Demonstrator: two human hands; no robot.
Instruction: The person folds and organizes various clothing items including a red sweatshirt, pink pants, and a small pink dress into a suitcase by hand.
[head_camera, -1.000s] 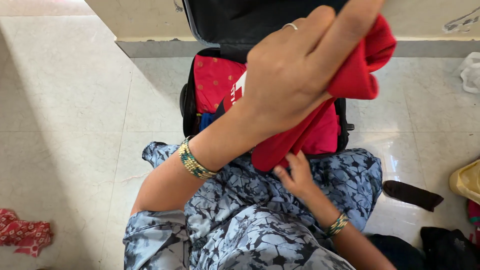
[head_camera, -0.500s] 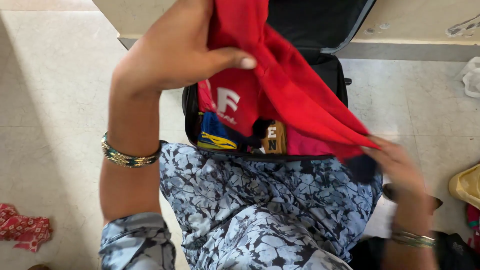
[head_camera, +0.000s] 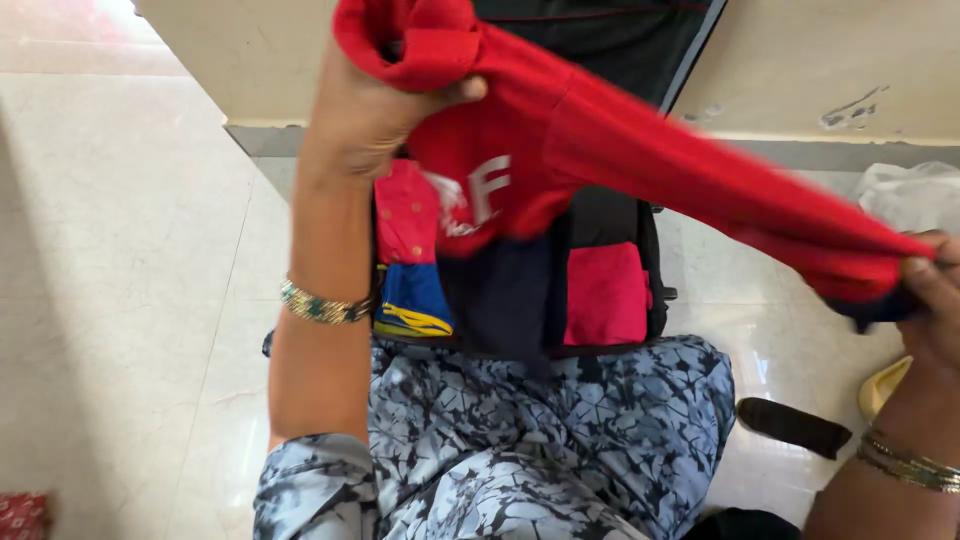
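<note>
Red garment (head_camera: 640, 160) is stretched between both hands, up in the air over the open suitcase (head_camera: 655, 250). My left hand (head_camera: 370, 110) is fisted around one bunched end, high and near the raised lid (head_camera: 600, 40). My right hand (head_camera: 935, 300) is pinched shut on the other end, low and far out to the right, where a dark cuff or trim shows. Spread like that the cloth hangs taut on a diagonal, white lettering facing me, so I'd judge the grip is there to open it out flat.

Suitcase sits on the floor against the wall, touching my knees, already holding a pink folded piece (head_camera: 605, 295), a blue-and-yellow one (head_camera: 412, 300) and something dark between them.

Room: bare tile (head_camera: 120, 250) to the left is wide. Right side is tighter: a dark strip of cloth (head_camera: 795, 425), a yellow item (head_camera: 880, 385) and a white bag (head_camera: 915, 195) lie near my right hand.
</note>
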